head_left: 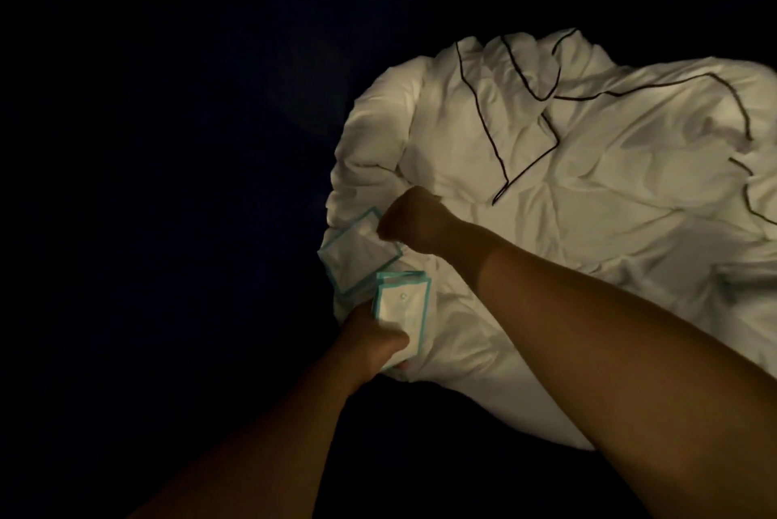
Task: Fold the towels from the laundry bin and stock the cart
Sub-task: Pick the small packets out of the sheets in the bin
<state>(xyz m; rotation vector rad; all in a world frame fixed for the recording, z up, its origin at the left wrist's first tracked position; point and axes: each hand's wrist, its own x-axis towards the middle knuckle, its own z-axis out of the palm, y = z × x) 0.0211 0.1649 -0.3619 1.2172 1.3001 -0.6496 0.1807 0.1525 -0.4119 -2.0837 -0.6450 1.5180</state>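
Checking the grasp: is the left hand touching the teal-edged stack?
Touching. The head view shows the left hand curled round the lower end of the stack.

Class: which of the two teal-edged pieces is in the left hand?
The nearer teal-edged piece, gripped from below by the left hand; the right hand pinches the farther one.
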